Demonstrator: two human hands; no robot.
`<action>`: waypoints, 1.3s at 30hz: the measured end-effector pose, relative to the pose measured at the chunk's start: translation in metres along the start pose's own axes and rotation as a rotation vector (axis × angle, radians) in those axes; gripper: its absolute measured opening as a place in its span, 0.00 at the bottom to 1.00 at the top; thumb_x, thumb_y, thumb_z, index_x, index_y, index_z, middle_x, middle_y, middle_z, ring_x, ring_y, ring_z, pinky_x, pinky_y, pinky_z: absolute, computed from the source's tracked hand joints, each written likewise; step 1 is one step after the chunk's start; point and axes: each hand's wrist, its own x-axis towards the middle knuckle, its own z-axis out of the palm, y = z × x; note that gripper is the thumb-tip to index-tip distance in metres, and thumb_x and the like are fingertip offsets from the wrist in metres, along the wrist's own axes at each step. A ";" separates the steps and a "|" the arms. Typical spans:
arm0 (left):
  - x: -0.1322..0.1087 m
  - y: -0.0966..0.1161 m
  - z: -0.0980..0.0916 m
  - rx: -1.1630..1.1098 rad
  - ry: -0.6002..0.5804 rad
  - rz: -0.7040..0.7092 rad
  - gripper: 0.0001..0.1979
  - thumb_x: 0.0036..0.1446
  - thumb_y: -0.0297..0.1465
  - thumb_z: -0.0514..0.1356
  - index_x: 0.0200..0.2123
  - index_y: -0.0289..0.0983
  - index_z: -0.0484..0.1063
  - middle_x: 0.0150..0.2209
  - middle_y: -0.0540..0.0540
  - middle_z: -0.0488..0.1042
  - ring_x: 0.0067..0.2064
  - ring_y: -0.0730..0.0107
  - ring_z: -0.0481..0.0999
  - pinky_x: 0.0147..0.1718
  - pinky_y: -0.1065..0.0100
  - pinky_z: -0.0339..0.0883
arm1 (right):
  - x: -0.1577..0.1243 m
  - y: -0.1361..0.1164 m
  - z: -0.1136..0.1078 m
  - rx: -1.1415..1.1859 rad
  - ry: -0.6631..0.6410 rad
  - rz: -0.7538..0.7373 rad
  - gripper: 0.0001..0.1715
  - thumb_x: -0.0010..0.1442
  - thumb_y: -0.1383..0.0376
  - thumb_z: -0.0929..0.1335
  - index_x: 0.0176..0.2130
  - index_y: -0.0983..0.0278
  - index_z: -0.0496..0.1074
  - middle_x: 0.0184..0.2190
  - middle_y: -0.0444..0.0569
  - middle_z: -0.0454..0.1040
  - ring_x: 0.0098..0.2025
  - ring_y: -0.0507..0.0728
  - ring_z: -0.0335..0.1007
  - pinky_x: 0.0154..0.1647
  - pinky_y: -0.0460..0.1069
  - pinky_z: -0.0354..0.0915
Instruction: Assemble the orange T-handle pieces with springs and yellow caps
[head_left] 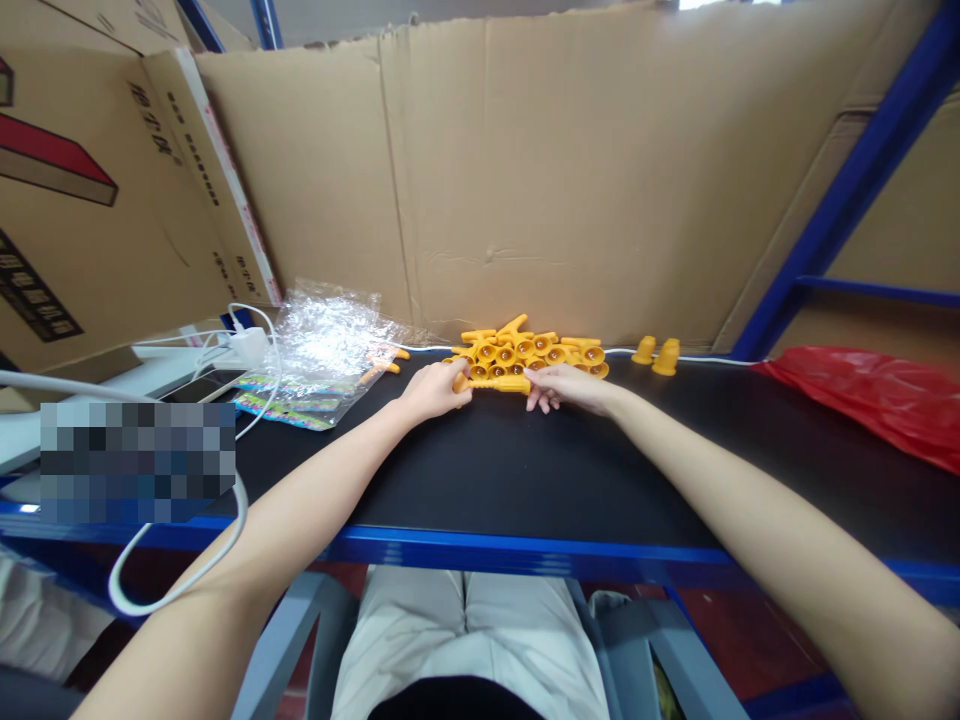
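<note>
A yellow plastic piece point(508, 384) with a thin stem and a wider end lies level between my hands, just above the black tabletop. My left hand point(436, 388) is closed around its narrow left end. At the wider right end, my right hand point(562, 388) pinches it with thumb and forefinger while the other fingers curl below. Right behind them is a stacked pile of similar yellow pieces point(541, 346), their round hollow ends facing me. Part of that pile is hidden by my hands. What exactly these pieces are, I cannot tell.
Two yellow cup-like parts point(666, 357) stand right of the pile. A red plastic bag point(862, 390) lies far right. Clear plastic packaging point(330, 335) sits left, near a white charger point(251, 346) with cables. Cardboard point(570, 170) walls the back; a white cable crosses my left forearm.
</note>
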 end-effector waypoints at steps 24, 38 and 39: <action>0.000 -0.001 0.000 0.031 0.022 0.002 0.15 0.50 0.36 0.56 0.42 0.40 0.69 0.32 0.48 0.75 0.34 0.64 0.74 0.30 0.70 0.62 | 0.003 0.005 0.002 -0.007 0.026 -0.040 0.19 0.58 0.52 0.66 0.37 0.65 0.66 0.39 0.55 0.77 0.27 0.48 0.69 0.20 0.42 0.55; 0.001 -0.001 0.002 0.029 0.019 0.006 0.15 0.50 0.37 0.55 0.42 0.41 0.68 0.31 0.48 0.75 0.34 0.64 0.74 0.30 0.70 0.61 | 0.005 0.005 0.003 0.021 0.066 -0.025 0.23 0.59 0.48 0.64 0.34 0.67 0.68 0.38 0.56 0.78 0.26 0.48 0.69 0.19 0.42 0.56; 0.001 -0.001 0.003 0.029 0.018 0.006 0.15 0.50 0.37 0.55 0.42 0.41 0.68 0.31 0.48 0.75 0.34 0.64 0.74 0.30 0.70 0.61 | 0.005 0.005 0.003 0.020 0.061 -0.027 0.23 0.59 0.48 0.64 0.35 0.67 0.68 0.38 0.56 0.78 0.26 0.48 0.69 0.19 0.42 0.56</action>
